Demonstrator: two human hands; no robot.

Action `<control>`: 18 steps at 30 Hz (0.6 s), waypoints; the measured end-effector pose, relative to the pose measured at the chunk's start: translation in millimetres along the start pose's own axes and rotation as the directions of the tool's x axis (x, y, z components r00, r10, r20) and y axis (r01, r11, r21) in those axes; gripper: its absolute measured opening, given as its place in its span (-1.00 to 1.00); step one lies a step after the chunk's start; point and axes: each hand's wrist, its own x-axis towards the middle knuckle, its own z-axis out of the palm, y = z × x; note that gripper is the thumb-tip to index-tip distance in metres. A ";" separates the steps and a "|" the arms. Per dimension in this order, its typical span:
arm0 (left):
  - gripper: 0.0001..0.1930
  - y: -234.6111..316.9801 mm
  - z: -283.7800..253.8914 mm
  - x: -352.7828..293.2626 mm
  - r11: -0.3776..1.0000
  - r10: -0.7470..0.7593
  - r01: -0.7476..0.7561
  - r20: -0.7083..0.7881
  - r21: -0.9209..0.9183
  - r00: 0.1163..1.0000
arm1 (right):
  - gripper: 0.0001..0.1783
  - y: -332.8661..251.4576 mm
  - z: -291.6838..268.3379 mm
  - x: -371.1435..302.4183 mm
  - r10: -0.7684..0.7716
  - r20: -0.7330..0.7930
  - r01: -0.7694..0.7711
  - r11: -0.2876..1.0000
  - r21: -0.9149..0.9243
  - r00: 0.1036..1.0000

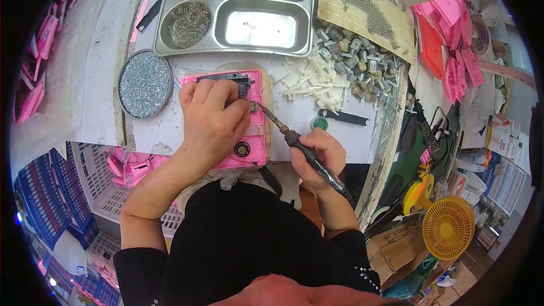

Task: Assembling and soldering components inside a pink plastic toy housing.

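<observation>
A pink plastic casing (256,144) lies in front of me with a black part (242,83) along its far end and a small round black piece (242,148) near its close end. Over the casing, my left hand (211,114) is closed with its fingers pinched together. Whatever they grip is hidden behind them. My right hand (320,158) is wrapped round the dark handle of a soldering iron (306,150). Its tip points left and reaches the casing beside my left fingertips, by a small metal part (254,106). Whether the tip touches that part, I cannot tell.
A round dish of small screws (145,84) stands to the left. Beyond the casing sits a metal compartment tray (232,51) with springs. White plastic pieces (317,82), small motors (362,62), a green round piece (319,123) and a black strip (345,117) lie right. A yellow fan (447,226) stands lower right.
</observation>
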 end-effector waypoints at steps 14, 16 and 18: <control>-0.84 -0.2 1.5 -0.2 1.000 -0.005 0.005 -0.013 0.005 1.000 | -0.72 -0.9 2.4 2.1 -0.025 -0.001 0.025 1.000 -0.010 1.000; -0.84 0.2 1.3 -0.1 1.000 -0.006 0.006 -0.009 0.009 1.000 | -0.72 0.3 1.1 -0.1 -0.021 -0.011 0.021 1.000 -0.005 1.000; -0.89 0.4 2.5 -0.7 1.000 -0.018 0.018 -0.014 -0.006 1.000 | -0.72 -1.2 0.6 0.0 -0.024 -0.011 0.024 1.000 -0.015 1.000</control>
